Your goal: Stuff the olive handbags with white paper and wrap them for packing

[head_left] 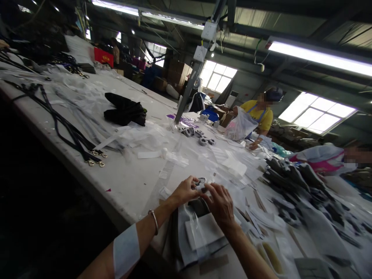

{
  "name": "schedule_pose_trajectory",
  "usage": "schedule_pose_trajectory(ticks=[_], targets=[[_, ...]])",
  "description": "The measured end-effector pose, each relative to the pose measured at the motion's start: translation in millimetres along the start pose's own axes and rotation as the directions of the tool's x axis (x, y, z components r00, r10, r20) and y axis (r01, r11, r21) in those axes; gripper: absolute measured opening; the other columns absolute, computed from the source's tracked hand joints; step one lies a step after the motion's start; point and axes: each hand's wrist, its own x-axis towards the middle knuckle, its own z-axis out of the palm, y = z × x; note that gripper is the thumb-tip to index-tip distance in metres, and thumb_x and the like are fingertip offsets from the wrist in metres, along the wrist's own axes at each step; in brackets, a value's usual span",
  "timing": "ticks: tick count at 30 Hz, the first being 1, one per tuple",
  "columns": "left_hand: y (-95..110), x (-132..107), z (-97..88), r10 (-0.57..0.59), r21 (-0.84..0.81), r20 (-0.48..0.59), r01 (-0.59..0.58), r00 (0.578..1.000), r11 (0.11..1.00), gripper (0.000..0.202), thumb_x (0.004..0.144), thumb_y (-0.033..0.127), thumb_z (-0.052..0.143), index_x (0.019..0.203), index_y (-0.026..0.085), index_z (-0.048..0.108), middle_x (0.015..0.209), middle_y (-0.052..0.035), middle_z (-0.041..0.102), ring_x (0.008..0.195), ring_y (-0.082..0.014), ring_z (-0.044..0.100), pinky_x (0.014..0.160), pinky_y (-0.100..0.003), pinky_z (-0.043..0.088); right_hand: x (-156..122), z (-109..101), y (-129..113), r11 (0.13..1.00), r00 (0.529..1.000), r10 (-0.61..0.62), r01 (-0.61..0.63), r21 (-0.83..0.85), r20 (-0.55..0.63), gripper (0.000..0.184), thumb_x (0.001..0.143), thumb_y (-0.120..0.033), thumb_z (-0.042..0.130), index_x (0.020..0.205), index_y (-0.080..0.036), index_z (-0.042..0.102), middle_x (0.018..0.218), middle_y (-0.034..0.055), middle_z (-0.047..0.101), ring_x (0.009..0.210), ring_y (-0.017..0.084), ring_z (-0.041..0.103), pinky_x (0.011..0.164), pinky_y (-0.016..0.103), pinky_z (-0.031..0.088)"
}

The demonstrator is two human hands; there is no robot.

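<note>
Both hands meet over a small white-and-grey piece [200, 185], whose kind is partly hidden by the fingers. My left hand [186, 190] pinches it from the left, thumb and fingertips together. From the right, my right hand [219, 201] closes its thumb and fingers on the same piece. Directly below lies a dark grey and white fabric item [181, 242] in clear plastic, with a folded white sheet [205, 230] on top.
Black straps with gold clips [90, 157] and a black cloth bundle [124, 109] lie left on the white table [136, 190]. Grey rolls [202, 141] sit near a metal post [190, 89]. Dark pieces [299, 182] are heaped right. A person in yellow [264, 118] works across the table.
</note>
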Motion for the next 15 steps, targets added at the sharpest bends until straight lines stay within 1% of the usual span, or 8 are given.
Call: schedule_pose_trajectory(ticks=[2, 3, 6, 7, 9, 12, 14, 15], targets=[[0, 3, -2.0, -0.018, -0.04, 0.05, 0.02, 0.999, 0.999, 0.056, 0.061, 0.026, 0.077, 0.112, 0.016, 0.057, 0.087, -0.005, 0.068, 0.079, -0.0198, 0.064, 0.07, -0.029, 0.047, 5, -4, 2, 0.969, 0.97, -0.245, 0.245, -0.035, 0.002, 0.024, 0.097, -0.029, 0.055, 0.119, -0.029, 0.065, 0.125, 0.0068, 0.067, 0.114, 0.028, 0.06, 0.098, 0.045, 0.043], [0, 4, -2.7, -0.025, -0.06, 0.079, 0.03, 0.997, 0.998, 0.057, 0.062, 0.027, 0.076, 0.114, 0.015, 0.056, 0.086, -0.005, 0.069, 0.077, -0.0194, 0.065, 0.068, -0.029, 0.047, 8, -5, 2, 0.945, 0.946, -0.322, 0.323, -0.04, 0.025, 0.028, 0.097, -0.024, 0.055, 0.122, -0.03, 0.064, 0.13, 0.005, 0.065, 0.121, 0.027, 0.057, 0.105, 0.046, 0.039], [2, 5, -3.3, -0.033, -0.107, 0.151, 0.049, 0.988, 0.993, 0.058, 0.061, 0.024, 0.073, 0.115, 0.013, 0.055, 0.084, -0.0056, 0.071, 0.077, -0.0203, 0.066, 0.067, -0.029, 0.048, 19, -6, -1, 0.898, 0.892, -0.431, 0.439, -0.037, 0.137, 0.036, 0.096, -0.019, 0.054, 0.13, -0.029, 0.059, 0.133, 0.003, 0.064, 0.13, 0.026, 0.05, 0.118, 0.049, 0.025], [2, 4, -3.1, -0.032, -0.113, 0.164, 0.052, 0.986, 0.992, 0.059, 0.06, 0.022, 0.073, 0.115, 0.013, 0.055, 0.085, -0.0058, 0.071, 0.078, -0.0204, 0.066, 0.068, -0.028, 0.049, 24, -5, -3, 0.894, 0.883, -0.433, 0.447, -0.039, 0.18, 0.035, 0.096, -0.018, 0.054, 0.129, -0.027, 0.06, 0.129, 0.0041, 0.066, 0.128, 0.026, 0.052, 0.12, 0.049, 0.023], [3, 4, -2.7, -0.036, -0.111, 0.178, 0.056, 0.983, 0.992, 0.064, 0.059, 0.02, 0.073, 0.12, 0.012, 0.054, 0.086, -0.0061, 0.072, 0.077, -0.02, 0.066, 0.068, -0.029, 0.049, 33, -3, -8, 0.898, 0.871, -0.403, 0.435, -0.061, 0.283, 0.028, 0.094, -0.013, 0.053, 0.116, -0.021, 0.068, 0.112, 0.0071, 0.072, 0.119, 0.026, 0.058, 0.121, 0.048, 0.022], [1, 6, -4.3, -0.053, -0.099, 0.181, 0.071, 0.982, 0.993, 0.079, 0.062, 0.023, 0.074, 0.133, 0.009, 0.045, 0.089, -0.0087, 0.072, 0.075, -0.0212, 0.067, 0.067, -0.03, 0.05, 51, 2, -11, 0.93, 0.846, -0.257, 0.348, -0.118, 0.468, 0.022, 0.088, -0.007, 0.056, 0.086, -0.019, 0.074, 0.086, 0.0087, 0.074, 0.098, 0.026, 0.066, 0.118, 0.048, 0.027], [-1, 10, -8.5, -0.051, -0.09, 0.142, 0.064, 0.989, 0.994, 0.089, 0.061, 0.024, 0.077, 0.14, 0.009, 0.039, 0.107, -0.0159, 0.07, 0.092, -0.0261, 0.068, 0.074, -0.033, 0.052, 65, 7, -9, 0.952, 0.83, -0.162, 0.274, -0.138, 0.533, 0.009, 0.08, -0.012, 0.068, 0.081, -0.018, 0.074, 0.084, 0.0099, 0.075, 0.092, 0.028, 0.068, 0.114, 0.051, 0.033], [-2, 12, -11.7, -0.046, -0.08, 0.105, 0.054, 0.993, 0.995, 0.092, 0.06, 0.023, 0.078, 0.142, 0.01, 0.037, 0.119, -0.0199, 0.065, 0.104, -0.0289, 0.065, 0.08, -0.035, 0.053, 72, 8, -6, 0.96, 0.833, -0.127, 0.239, -0.144, 0.538, 0.012, 0.075, -0.015, 0.074, 0.086, -0.017, 0.075, 0.093, 0.0119, 0.075, 0.096, 0.03, 0.068, 0.112, 0.054, 0.034]])
